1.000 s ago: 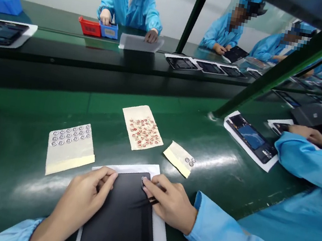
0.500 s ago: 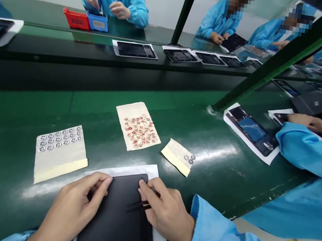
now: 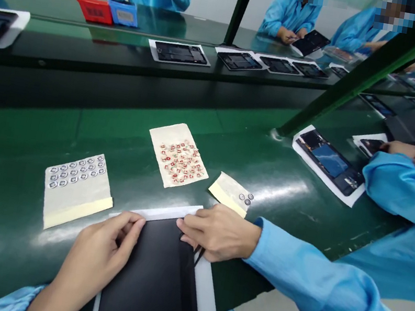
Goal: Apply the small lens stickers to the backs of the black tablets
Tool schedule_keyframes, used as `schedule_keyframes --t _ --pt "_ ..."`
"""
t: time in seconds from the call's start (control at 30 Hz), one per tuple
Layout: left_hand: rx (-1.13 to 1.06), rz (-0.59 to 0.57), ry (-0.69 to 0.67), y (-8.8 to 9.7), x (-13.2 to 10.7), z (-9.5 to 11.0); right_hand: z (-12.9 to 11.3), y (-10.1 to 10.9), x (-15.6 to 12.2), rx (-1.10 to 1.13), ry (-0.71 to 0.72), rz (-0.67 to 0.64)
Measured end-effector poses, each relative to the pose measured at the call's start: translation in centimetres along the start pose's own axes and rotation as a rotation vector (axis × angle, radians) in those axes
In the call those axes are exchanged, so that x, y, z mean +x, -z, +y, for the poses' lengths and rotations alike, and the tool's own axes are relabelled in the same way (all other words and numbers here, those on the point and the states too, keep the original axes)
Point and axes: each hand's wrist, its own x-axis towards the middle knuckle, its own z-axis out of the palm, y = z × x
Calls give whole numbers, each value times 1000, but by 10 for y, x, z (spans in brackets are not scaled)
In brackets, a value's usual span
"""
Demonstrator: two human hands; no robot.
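Observation:
A black panel (image 3: 154,284) lies on a white sheet (image 3: 203,298) at the near edge of the green bench. My left hand (image 3: 98,259) rests on the panel's upper left corner, fingers curled and pinched at its edge. My right hand (image 3: 218,231) presses on the upper right corner, fingers closed around thin black tweezers (image 3: 198,254) that poke out below the palm. Just beyond the right hand lies a small paper strip (image 3: 231,194) with a few round rings on it.
A sheet of grey ring parts (image 3: 75,186) lies to the left, a sheet of red-marked parts (image 3: 177,156) in the middle. A co-worker's blue sleeve (image 3: 409,184) and a device on white foam (image 3: 328,162) are at right. More devices and people line the far belt.
My right hand has turned and slid up over the panel's top right corner, palm down. The left hand has stayed at the left corner. The view has tipped slightly downward.

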Motion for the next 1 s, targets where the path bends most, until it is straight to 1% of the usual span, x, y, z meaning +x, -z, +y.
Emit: schedule_keyframes --t 0.03,0.07,0.17,0.23,0.3,0.37,0.4,0.47,0.53,0.6,0.67,0.73,0.8,0.83,1.0 --pt "63 22 -28 -2 2 0 1 -2 -1 0 -1 20" --pt "137 59 -78 -4 4 0 0 -5 -4 6 -35 64" --pt "339 172 -263 -11 11 0 -10 -16 -14 82 -247 262" --pt "375 165 -303 -13 15 0 -15 -22 -19 191 -405 400" --pt "338 127 -287 -13 18 1 -16 -22 -21 310 -538 528" --pt "267 112 -289 -11 20 1 -16 -20 -19 423 -643 607" --pt "227 114 -300 -9 20 1 -16 -17 -17 494 -697 611" --pt "155 105 -316 -6 19 1 -17 -12 -12 708 -828 558" --pt "114 71 -298 -3 18 1 -18 -7 -4 975 -967 458" --pt "105 53 -273 -1 16 0 -21 -1 4 1219 -1053 357" --pt "100 58 -262 0 14 1 -22 4 11 1416 -1054 267" --pt "93 59 -260 1 14 1 -24 7 17 1551 -987 208" --pt "86 52 -251 0 14 2 -26 8 20 1579 -922 192" --pt "81 44 -248 0 14 2 -28 7 21 1559 -914 205" --pt "43 22 -266 -5 16 1 -34 -1 20 1375 -968 300"
